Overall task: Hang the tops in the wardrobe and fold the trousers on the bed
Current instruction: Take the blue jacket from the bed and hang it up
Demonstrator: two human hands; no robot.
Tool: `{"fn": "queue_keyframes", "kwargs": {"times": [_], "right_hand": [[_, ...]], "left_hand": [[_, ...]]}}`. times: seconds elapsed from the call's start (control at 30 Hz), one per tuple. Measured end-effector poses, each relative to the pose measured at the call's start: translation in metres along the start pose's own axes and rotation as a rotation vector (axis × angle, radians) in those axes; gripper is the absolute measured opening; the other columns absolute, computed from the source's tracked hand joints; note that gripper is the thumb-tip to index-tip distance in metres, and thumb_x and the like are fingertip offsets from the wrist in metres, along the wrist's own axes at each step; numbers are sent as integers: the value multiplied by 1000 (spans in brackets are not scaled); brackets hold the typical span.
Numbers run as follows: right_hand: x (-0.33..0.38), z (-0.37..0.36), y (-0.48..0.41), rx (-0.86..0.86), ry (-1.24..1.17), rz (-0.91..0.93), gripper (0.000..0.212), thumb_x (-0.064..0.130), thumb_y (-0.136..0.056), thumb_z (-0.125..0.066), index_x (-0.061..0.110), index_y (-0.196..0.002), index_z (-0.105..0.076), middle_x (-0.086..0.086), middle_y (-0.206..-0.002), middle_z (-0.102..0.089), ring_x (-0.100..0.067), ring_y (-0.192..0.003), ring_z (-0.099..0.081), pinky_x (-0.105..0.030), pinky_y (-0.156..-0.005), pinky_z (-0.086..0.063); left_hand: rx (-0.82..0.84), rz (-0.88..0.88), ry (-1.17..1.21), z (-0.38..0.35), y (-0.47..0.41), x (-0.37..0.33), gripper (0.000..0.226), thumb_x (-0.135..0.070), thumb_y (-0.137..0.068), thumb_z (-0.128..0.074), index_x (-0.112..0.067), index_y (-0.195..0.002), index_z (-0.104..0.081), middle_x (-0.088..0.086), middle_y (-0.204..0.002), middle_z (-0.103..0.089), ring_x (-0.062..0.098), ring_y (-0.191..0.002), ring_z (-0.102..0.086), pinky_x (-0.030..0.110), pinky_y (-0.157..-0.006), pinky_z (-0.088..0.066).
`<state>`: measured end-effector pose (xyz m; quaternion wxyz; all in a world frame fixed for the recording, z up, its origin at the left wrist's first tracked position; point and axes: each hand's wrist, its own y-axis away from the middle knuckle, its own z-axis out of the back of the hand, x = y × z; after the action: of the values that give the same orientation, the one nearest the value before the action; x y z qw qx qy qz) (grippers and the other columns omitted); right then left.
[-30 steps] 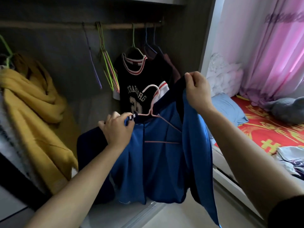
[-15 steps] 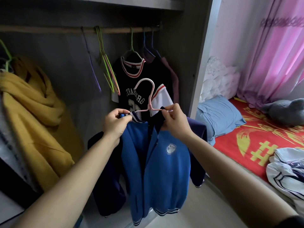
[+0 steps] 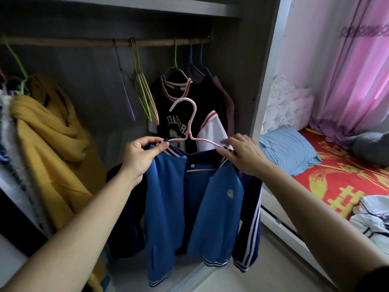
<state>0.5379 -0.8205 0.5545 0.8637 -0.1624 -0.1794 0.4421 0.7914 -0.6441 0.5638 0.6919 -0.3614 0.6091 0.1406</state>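
Dim wardrobe (image 3: 84,81) interior: its rail (image 3: 63,42) runs bare between the yellow garment (image 3: 48,133) and the empty hangers (image 3: 145,95). Lower, in front of the black jersey (image 3: 179,114), the blue jacket (image 3: 166,197) sits on a pink hanger (image 3: 190,123). The left hand (image 3: 141,157) pinches one collar side and the right hand (image 3: 242,157) pinches the other. Clothes (image 3: 370,216) on the bed (image 3: 336,175) are cut off at the frame's edge.

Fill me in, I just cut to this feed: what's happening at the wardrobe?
A person holds a blue jacket on a pink hanger before the open wardrobe. The left hand pinches the collar at one shoulder, the right hand the other. The hook is free, not yet on the rail, where a black jersey hangs. White clothes lie on the bed.
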Motion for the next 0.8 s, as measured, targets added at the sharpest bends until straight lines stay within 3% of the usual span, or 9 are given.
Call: {"fn": "queue_keyframes", "kwargs": {"times": [0.07,0.1,0.17,0.23,0.33,0.47,0.53,0.6,0.8], "right_hand": [[2,-3,-5,22,-58,-40,51,68,-95,-28,27,-81,-55,6,-78,-56,-24,-80,-61,-36,-64,-43],[4,-4,-6,-44,-81,-43,50,68,-94,-27,26,-74,-47,8,-70,-51,-23,-70,-58,-35,-57,-38],[10,-1,-8,-223,-85,-16,47,64,-96,-29,25,-73,-40,9,-68,-45,-19,-60,-50,-31,-53,-32],[14,6,-11,-355,-55,5,40,59,-99,-37,27,-74,-36,11,-70,-40,-14,-57,-42,-28,-49,-26],[16,21,-14,-463,-33,-23,38,55,-99,-43,26,-74,-39,13,-70,-35,-12,-56,-37,-23,-46,-17],[16,31,-18,-514,-10,-33,47,57,-98,-41,17,-77,-53,14,-73,-41,-14,-55,-38,-21,-47,-16],[19,34,-23,-531,-16,-14,40,54,-98,-47,22,-74,-43,14,-72,-39,-14,-54,-38,-23,-47,-17],[22,37,-26,-531,-27,-12,39,53,-98,-49,23,-74,-44,14,-72,-40,-15,-55,-41,-25,-49,-23],[32,41,-35,-435,10,-5,49,55,-100,-38,13,-94,-63,-1,-89,-66,-32,-76,-64,-37,-59,-45]], "left_hand": [[5,-42,-30,-1,-4,-6,15,-32,-64,-85,-28,-76,-77,-8,-78,-75,4,-74,-68,16,-73,-53],[7,-65,-71,0,-6,-8,13,-33,-68,-85,-29,-78,-77,-10,-80,-74,4,-77,-68,21,-77,-54],[55,-124,-225,5,-9,-10,12,-41,-77,-80,-34,-87,-76,-12,-87,-74,5,-86,-68,27,-84,-54],[135,-176,-440,14,-13,-11,30,-56,-79,-71,-35,-100,-73,-9,-100,-72,7,-98,-66,27,-89,-50],[92,-248,-675,29,-20,-13,47,-57,-79,-67,-27,-114,-72,3,-106,-61,14,-98,-60,21,-85,-43],[137,-277,-627,36,-24,-23,51,-58,-77,-67,-21,-112,-72,-3,-109,-63,11,-100,-62,24,-89,-47],[161,-294,-575,26,-25,-30,40,-60,-80,-66,-27,-103,-74,2,-91,-71,13,-81,-63,38,-75,-52],[78,-347,-512,18,-29,-35,36,-58,-84,-66,-25,-95,-76,22,-77,-68,18,-64,-52,50,-61,-50],[-9,-412,-421,2,-32,-50,16,-49,-83,-73,-35,-89,-76,25,-74,-68,25,-56,-49,53,-55,-49]]}}
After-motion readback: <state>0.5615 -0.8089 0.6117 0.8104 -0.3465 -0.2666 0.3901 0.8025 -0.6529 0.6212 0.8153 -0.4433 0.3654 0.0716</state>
